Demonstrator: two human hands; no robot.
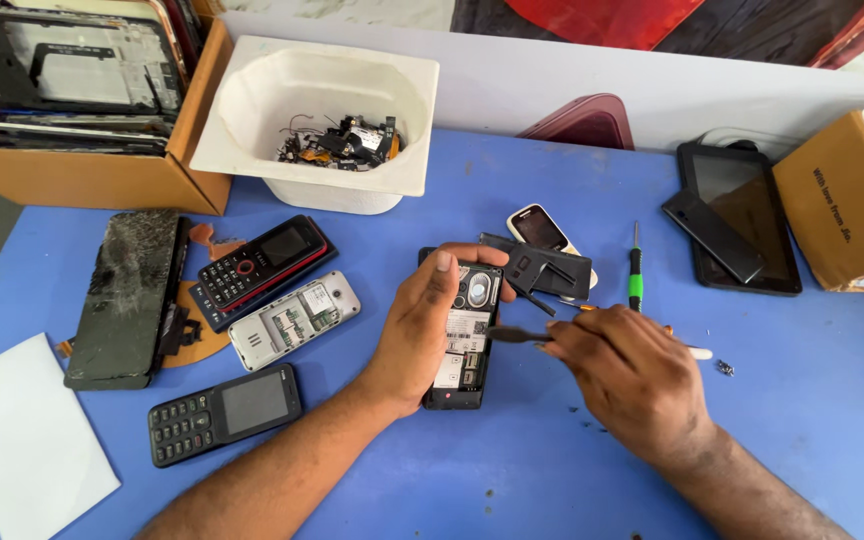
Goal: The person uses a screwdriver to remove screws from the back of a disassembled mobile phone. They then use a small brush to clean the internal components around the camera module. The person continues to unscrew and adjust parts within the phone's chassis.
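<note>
Hands worked over a blue table (552, 470) at the centre of the frame. The left hand (420, 330) curled its fingers around an opened black phone (462, 345), back cover off, lying flat just left of centre. The right hand (632, 375) pinched a thin dark tool (512, 335) between closed fingers, its tip touching the phone's exposed inside. Just above lay a black back cover (542, 268) and a small white phone (540, 230). A green-handled screwdriver (636, 272) rested right of these. Left of centre lay several keypad phones (262, 265) and a cracked screen (127, 295). A white tub (252, 100) of loose parts sat at upper left.
</note>
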